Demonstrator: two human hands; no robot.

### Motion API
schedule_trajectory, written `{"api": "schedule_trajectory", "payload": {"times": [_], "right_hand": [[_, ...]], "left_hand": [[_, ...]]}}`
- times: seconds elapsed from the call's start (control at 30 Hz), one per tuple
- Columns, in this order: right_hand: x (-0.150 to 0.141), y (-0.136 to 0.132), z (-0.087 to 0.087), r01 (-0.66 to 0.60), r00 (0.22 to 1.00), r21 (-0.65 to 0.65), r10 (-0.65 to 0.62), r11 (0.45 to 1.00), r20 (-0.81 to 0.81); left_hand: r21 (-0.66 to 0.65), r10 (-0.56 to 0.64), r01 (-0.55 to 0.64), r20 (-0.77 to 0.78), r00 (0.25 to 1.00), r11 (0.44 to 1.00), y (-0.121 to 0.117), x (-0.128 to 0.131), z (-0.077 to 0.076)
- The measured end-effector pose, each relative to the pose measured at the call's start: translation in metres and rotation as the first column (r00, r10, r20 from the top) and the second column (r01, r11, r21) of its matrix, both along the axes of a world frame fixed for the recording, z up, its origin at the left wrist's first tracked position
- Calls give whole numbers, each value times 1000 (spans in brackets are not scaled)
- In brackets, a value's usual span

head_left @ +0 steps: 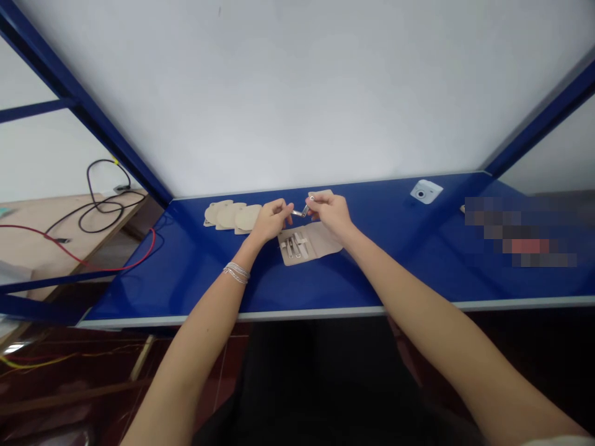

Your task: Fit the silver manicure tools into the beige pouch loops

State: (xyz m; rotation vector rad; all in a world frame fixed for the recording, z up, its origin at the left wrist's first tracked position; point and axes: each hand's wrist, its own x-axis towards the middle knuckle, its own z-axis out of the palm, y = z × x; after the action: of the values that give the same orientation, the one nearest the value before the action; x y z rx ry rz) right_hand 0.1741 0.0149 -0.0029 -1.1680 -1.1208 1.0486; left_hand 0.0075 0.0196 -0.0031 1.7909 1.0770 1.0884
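Right hand (331, 214) pinching small steel manicure tool (300, 212) above open tan manicure case (320, 240), steel implements (292, 248) in its slots. Left hand (270, 222) half-curled beside tool, contact unclear. 3 round tan pouches (231, 215) on blue table (353, 285); white wall (297, 93) behind.

A workshop or lab-like work bay is shown: a glossy blue bench top (186, 272) with a pale front edge (279, 314) is framed by blue metal bars (83, 105) and a white panel (297, 93), with black and red cables (100, 210) strewn across a wooden table (28, 241) beyond its left corner.
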Motion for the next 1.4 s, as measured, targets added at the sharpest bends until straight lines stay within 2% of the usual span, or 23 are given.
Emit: {"api": "schedule_trajectory", "payload": {"times": [0.17,0.33,0.8,1.03,1.4], "right_hand": [[1,-1,2,28,973,-71,-44,997,-228],[0,0,2,21,918,-143,-76,990,-390],[0,1,-2,65,965,-17,-67,998,-252],[-1,-2,-1,84,974,53,-71,995,-215],[-2,-5,-1,75,951,26,-64,997,-304]], "left_hand": [[-6,-42,42,-22,999,999,-1,0,1],[24,-67,71,-131,989,997,0,-1,-1],[180,48,-2,-250,967,984,-9,1,6],[167,58,-19,-232,971,986,-8,1,6],[131,70,-40,-238,969,991,-9,3,4]]}}
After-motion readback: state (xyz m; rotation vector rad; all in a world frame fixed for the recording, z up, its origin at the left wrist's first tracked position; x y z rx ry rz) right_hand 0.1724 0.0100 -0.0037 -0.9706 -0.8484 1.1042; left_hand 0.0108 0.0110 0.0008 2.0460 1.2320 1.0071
